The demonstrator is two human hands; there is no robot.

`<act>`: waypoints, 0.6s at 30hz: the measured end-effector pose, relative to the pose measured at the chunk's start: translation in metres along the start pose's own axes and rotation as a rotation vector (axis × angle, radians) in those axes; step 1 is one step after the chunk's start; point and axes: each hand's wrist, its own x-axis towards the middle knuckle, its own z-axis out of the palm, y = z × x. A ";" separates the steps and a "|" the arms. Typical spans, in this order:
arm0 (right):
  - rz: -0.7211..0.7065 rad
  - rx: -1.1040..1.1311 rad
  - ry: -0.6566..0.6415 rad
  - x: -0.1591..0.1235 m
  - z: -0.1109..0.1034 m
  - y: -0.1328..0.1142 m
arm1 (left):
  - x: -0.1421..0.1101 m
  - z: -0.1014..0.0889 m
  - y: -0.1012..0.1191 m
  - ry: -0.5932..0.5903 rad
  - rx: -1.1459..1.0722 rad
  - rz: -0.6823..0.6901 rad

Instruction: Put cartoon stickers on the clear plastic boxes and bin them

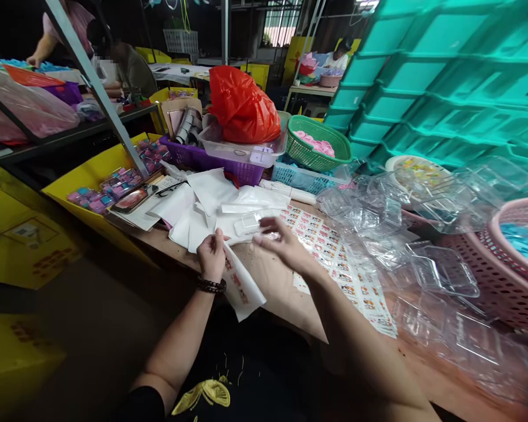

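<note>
My left hand [211, 255] is closed on a white backing strip [242, 287] with a few small stickers on it; the strip hangs down over the table edge. My right hand [281, 240] hovers just to the right, fingers spread and curled over the brown table [273, 287], close to a small clear plastic box [250, 221]. A long sheet of printed stickers [334, 258] lies on the table under and beyond my right wrist. Loose white backing papers [202, 205] are piled behind my hands.
Clear plastic clamshell boxes [422, 246] heap up at the right beside a pink basket [510, 264]. Behind stand a purple crate [211, 161], a red bag [242, 105], a green basket [317, 143] and stacked teal crates [444, 76]. A yellow bin [88, 176] holds small packs. Other people work at the back.
</note>
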 end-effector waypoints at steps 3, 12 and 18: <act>0.052 -0.021 -0.123 -0.051 0.015 -0.011 | -0.011 0.009 0.008 0.049 -0.028 0.020; 0.173 0.077 -0.081 -0.095 -0.029 -0.004 | -0.039 -0.003 0.028 -0.796 -0.282 -0.173; 0.063 -0.005 0.091 -0.103 -0.023 -0.018 | -0.055 0.005 0.023 -0.814 -0.171 -0.059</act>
